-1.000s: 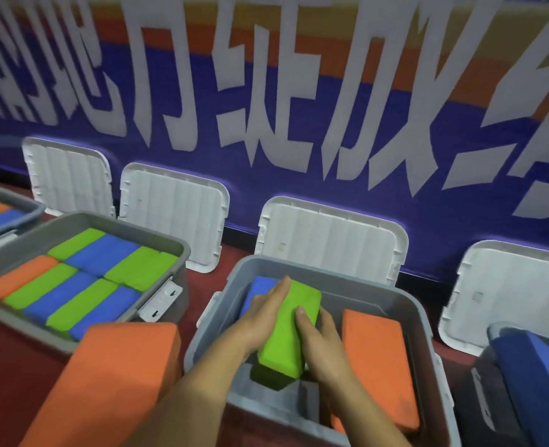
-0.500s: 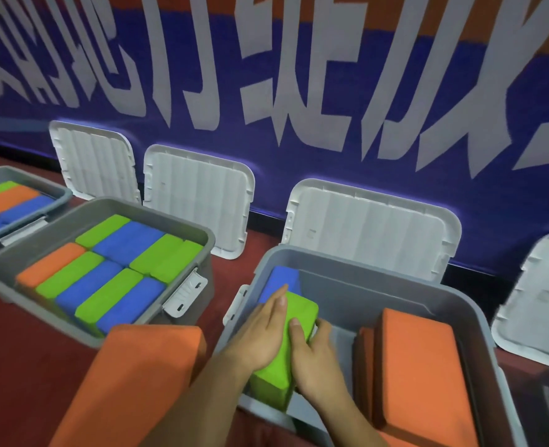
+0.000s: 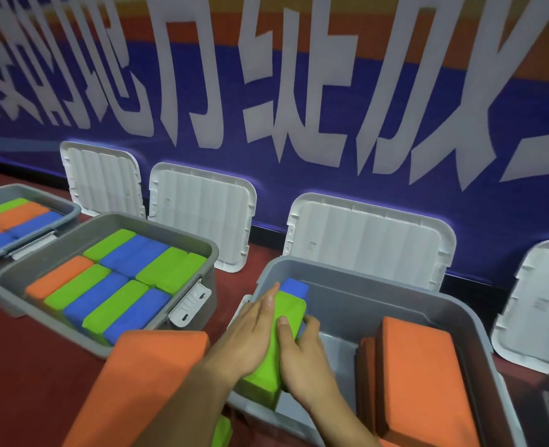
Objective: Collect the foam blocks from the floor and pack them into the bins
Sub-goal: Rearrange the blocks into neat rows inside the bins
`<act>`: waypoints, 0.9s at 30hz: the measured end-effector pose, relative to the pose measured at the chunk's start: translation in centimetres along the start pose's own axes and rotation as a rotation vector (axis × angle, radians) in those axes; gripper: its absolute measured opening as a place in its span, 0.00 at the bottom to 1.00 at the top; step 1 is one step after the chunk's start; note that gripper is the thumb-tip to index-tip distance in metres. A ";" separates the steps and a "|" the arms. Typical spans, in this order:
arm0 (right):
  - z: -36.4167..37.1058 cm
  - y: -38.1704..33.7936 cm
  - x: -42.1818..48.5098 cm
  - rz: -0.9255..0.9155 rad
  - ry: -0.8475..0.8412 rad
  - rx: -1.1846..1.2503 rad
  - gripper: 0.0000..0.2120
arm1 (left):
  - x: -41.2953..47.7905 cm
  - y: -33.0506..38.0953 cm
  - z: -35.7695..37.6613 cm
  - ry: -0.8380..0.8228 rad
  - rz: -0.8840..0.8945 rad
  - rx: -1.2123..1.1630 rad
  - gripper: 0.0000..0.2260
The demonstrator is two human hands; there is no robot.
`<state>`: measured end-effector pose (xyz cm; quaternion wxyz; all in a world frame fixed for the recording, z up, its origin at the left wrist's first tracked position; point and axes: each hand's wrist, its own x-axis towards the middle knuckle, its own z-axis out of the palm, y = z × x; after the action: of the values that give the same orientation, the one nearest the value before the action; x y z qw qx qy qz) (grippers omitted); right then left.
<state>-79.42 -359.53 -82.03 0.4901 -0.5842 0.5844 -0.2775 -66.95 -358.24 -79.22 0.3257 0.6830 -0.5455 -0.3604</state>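
Green foam block (image 3: 286,314) sits at the left end of the grey bin (image 3: 363,272), partly lowered inside. The left hand (image 3: 250,333) lies flat against its left side, fingers straight and together. The right hand (image 3: 302,356) grips it from the other side, thumb on top and fingers curled round. A blue block (image 3: 295,287) sits just behind it, and orange blocks (image 3: 421,375) stand at the bin's right end. An orange slab (image 3: 150,382) shows outside at lower left, near a second bin (image 3: 210,285) packed full on the red floor (image 3: 25,382).
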 end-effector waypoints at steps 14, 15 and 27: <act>2.4 4.1 3.9 0.100 -0.120 -0.032 0.24 | 4.2 -5.8 2.8 -0.004 -0.018 0.244 0.22; 2.7 4.5 4.2 0.115 -0.130 -0.029 0.24 | 4.4 -6.5 3.1 0.012 -0.017 0.250 0.21; 3.4 6.8 4.9 0.156 -0.174 0.052 0.24 | 5.1 -10.8 5.4 0.131 0.135 0.484 0.41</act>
<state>-78.37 -362.30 -90.55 0.5741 -0.5459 0.5759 -0.2019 -65.27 -361.41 -91.76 0.2106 0.7249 -0.6381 -0.1517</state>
